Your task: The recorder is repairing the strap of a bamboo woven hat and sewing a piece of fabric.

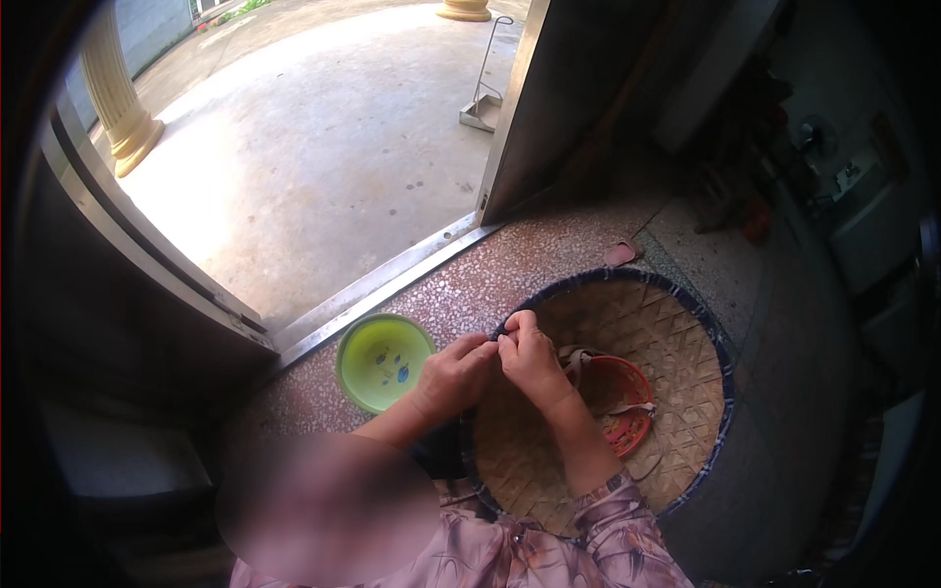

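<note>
A large round woven bamboo tray [676, 392] with a dark blue cloth-bound rim lies tilted in front of me. At its left edge my left hand [459, 372] and my right hand [532, 358] meet, fingertips nearly touching. Both are closed in a pinch at the dark rim. What lies between the fingertips is too small and hidden to make out. On the tray, right of my right forearm, rests a red oval plastic basket [642, 382]. Pale cloth strips [578, 365] hang over its edge and trail onto the weave.
A green basin [360, 355] with a blue pattern stands on the speckled floor, left of my hands. Beyond it runs a metal door sill [377, 291]. A pink slipper [621, 254] lies past the tray. Outside stands a long-handled dustpan [480, 113] by the door.
</note>
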Motion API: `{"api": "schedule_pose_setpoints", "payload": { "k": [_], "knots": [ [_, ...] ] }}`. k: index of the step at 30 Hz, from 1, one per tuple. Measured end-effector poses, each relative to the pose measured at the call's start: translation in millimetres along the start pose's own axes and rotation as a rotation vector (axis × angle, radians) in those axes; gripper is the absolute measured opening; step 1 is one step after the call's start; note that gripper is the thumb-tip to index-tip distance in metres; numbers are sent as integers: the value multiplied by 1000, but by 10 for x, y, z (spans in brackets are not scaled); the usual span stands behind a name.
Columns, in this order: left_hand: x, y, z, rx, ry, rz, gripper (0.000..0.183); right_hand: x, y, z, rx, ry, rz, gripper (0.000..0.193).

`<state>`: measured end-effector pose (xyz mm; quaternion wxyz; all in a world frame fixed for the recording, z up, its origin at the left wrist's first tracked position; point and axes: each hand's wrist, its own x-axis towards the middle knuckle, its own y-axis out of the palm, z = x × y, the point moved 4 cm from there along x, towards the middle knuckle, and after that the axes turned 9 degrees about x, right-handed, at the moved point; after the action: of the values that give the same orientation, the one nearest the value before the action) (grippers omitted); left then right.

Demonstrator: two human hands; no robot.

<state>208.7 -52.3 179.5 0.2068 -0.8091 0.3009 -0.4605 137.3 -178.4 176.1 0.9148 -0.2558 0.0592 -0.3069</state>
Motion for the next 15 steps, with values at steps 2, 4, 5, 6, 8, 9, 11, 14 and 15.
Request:
{"api": "schedule_pose_setpoints", "payload": {
  "k": [2, 4, 5, 6, 8, 9, 11, 14, 15],
  "knots": [
    [-4, 6, 16, -35, -23, 9, 22, 2, -5, 8, -11, -2, -7, 22],
    [-21, 24, 36, -69, -45, 19, 21, 1, -3, 13, -57, -8, -5, 23],
    [-41, 45, 97, -252, -156, 17, 19, -2, 4, 25, -56, -8, -6, 23],
    [-63, 81, 163, -434, -267, 15, 17, -6, 9, 44, -67, -26, -14, 23],
    [-105, 232, 352, -601, -485, 45, 16, -9, 11, 66, -78, -43, -24, 23],
    [-154, 320, 449, -768, -706, 74, 16, -8, 11, 72, -78, -48, -24, 23],
    [-96, 356, 511, -777, -736, 107, 15, -6, 4, 72, -77, -52, -26, 23],
    [46, 373, 530, -816, -775, 154, 16, -2, -9, 68, -84, -76, -29, 23],
    [80, 384, 527, -757, -675, 180, 16, 1, -7, 69, -90, -82, -25, 23]
  ]
}}
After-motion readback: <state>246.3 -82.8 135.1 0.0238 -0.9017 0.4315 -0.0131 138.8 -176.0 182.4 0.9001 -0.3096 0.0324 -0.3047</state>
